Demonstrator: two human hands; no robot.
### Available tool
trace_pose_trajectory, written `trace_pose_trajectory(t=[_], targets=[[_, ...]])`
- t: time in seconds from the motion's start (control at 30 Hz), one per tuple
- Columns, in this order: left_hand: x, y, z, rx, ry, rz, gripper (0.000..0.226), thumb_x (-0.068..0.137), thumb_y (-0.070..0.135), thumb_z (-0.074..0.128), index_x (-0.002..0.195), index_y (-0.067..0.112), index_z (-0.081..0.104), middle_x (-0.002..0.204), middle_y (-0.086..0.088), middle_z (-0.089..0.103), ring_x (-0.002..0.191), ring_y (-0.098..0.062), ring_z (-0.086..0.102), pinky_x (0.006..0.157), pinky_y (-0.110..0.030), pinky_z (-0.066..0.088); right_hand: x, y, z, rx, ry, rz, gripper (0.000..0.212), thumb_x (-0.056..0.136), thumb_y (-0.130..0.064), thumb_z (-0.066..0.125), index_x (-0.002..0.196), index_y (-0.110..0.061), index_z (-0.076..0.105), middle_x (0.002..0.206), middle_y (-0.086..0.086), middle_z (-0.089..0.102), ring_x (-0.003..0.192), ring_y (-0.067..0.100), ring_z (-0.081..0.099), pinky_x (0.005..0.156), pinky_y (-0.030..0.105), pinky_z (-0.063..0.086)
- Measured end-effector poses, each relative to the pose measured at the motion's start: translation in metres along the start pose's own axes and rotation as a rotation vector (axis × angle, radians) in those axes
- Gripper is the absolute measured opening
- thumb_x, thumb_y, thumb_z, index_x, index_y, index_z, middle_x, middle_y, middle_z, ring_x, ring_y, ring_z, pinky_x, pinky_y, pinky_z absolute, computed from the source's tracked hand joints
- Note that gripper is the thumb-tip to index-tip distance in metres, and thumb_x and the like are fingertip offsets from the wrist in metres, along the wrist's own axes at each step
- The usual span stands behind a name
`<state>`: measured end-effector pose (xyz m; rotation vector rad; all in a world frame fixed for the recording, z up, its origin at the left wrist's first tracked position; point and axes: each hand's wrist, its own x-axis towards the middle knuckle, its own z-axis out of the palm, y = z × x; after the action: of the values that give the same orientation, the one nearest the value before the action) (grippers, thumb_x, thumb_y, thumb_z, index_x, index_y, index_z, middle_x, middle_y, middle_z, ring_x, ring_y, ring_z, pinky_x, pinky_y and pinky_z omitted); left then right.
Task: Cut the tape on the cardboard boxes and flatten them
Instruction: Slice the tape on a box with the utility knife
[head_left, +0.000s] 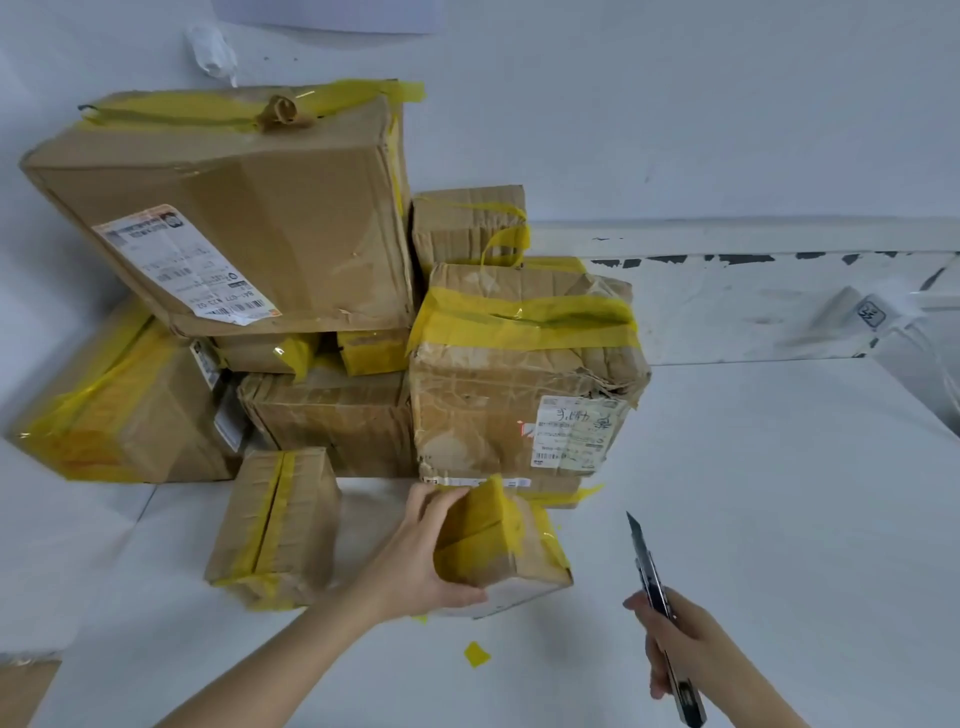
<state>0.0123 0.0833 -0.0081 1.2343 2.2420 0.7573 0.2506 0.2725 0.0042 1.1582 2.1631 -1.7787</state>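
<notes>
My left hand (423, 553) grips a small cardboard box (511, 551) wrapped in yellow tape, at its left side on the white table. My right hand (675, 642) holds a utility knife (652, 577) with its blade out, pointing up and away, a short way right of that box and apart from it. Another small taped box (278, 525) stands just left of my left hand. Behind them is a pile of several taped boxes: a large one with a label (234, 213) on top and a crumpled one (524, 374) at the right.
The white table surface (753, 493) spreads to the right and front. A scrap of yellow tape (476, 653) lies near the front edge. A piece of cardboard (23, 691) shows at the lower left corner. A white wall stands behind the pile.
</notes>
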Motion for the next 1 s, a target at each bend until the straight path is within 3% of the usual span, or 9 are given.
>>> trace_pose_trajectory(t=[0.2,0.3,0.4,0.5,0.57,0.63,0.7,0.83,1.0], targets=[[-0.011,0.010,0.038,-0.356,0.316,0.039,0.095,0.049,0.042,0.084,0.124,0.039,0.026,0.133,0.022,0.026,0.123,0.015,0.030,0.092,0.003,0.024,0.000,-0.026,0.009,0.049,0.082,-0.106,0.022,0.101,-0.014,0.035,0.093,-0.009,0.055,0.043,0.006,0.047,0.038,0.023,0.054,0.041,0.025,0.040],[-0.011,0.011,0.063,-0.427,0.402,-0.105,0.097,0.051,0.030,0.090,0.122,0.037,0.024,0.129,0.009,0.033,0.119,0.001,0.039,0.087,0.004,0.026,0.000,-0.040,0.015,0.015,0.083,-0.139,0.021,0.100,-0.014,0.038,0.091,-0.012,0.057,0.058,0.003,0.063,0.041,0.020,0.057,0.040,0.023,0.039],[-0.015,0.009,0.072,-0.402,0.310,-0.235,0.115,0.053,0.033,0.090,0.130,0.045,0.006,0.128,0.009,0.020,0.119,-0.006,0.032,0.091,-0.011,0.034,0.000,-0.048,0.023,-0.082,0.066,-0.195,0.020,0.100,-0.017,0.039,0.094,-0.020,0.058,0.079,-0.008,0.071,0.037,0.015,0.052,0.040,0.017,0.034],[-0.023,0.002,0.063,-0.251,0.138,-0.196,0.118,0.054,0.063,0.077,0.137,0.046,-0.005,0.125,0.023,0.022,0.110,0.006,0.031,0.094,-0.020,0.034,0.000,-0.054,0.030,-0.217,0.021,-0.256,0.022,0.100,-0.019,0.041,0.094,-0.033,0.057,0.089,-0.010,0.070,0.034,0.013,0.048,0.045,0.014,0.035],[-0.028,-0.002,0.050,-0.290,0.070,-0.113,0.083,0.068,0.076,0.053,0.134,0.053,0.009,0.125,0.037,0.028,0.105,0.022,0.034,0.089,-0.004,0.028,-0.001,-0.057,0.033,-0.320,-0.012,-0.290,0.026,0.099,-0.018,0.041,0.092,-0.039,0.055,0.090,0.001,0.070,0.033,0.012,0.048,0.047,0.018,0.037],[-0.024,-0.004,0.038,-0.474,0.143,-0.117,0.037,0.090,0.056,0.044,0.125,0.051,0.032,0.123,0.028,0.045,0.108,0.024,0.041,0.084,0.003,0.029,-0.004,-0.063,0.033,-0.397,-0.035,-0.316,0.025,0.099,-0.018,0.041,0.092,-0.038,0.055,0.092,0.015,0.068,0.033,0.011,0.047,0.050,0.024,0.040],[-0.009,-0.002,0.021,-0.562,0.121,-0.169,0.022,0.097,0.038,0.042,0.117,0.046,0.045,0.123,0.020,0.052,0.109,0.017,0.047,0.084,0.001,0.034,-0.006,-0.067,0.030,-0.503,-0.063,-0.356,0.020,0.099,-0.022,0.041,0.098,-0.032,0.057,0.085,0.014,0.066,0.036,0.011,0.047,0.053,0.029,0.042],[0.028,0.008,-0.003,-0.454,-0.161,-0.257,0.048,0.092,0.046,0.049,0.138,0.038,0.036,0.113,0.015,0.053,0.087,0.006,0.056,0.063,-0.011,0.046,-0.008,-0.076,0.027,-0.911,-0.061,-0.396,0.022,0.100,-0.035,0.034,0.112,-0.040,0.052,0.064,-0.012,0.047,0.051,0.008,0.045,0.055,0.022,0.037],[0.048,0.017,-0.003,-0.262,-0.329,-0.261,0.065,0.090,0.046,0.055,0.147,0.030,0.026,0.097,0.014,0.058,0.075,0.003,0.058,0.048,-0.010,0.043,-0.006,-0.086,0.027,-1.212,-0.051,-0.414,0.027,0.102,-0.040,0.025,0.119,-0.036,0.045,0.097,-0.005,0.064,0.082,0.022,0.057,0.064,0.028,0.039]])
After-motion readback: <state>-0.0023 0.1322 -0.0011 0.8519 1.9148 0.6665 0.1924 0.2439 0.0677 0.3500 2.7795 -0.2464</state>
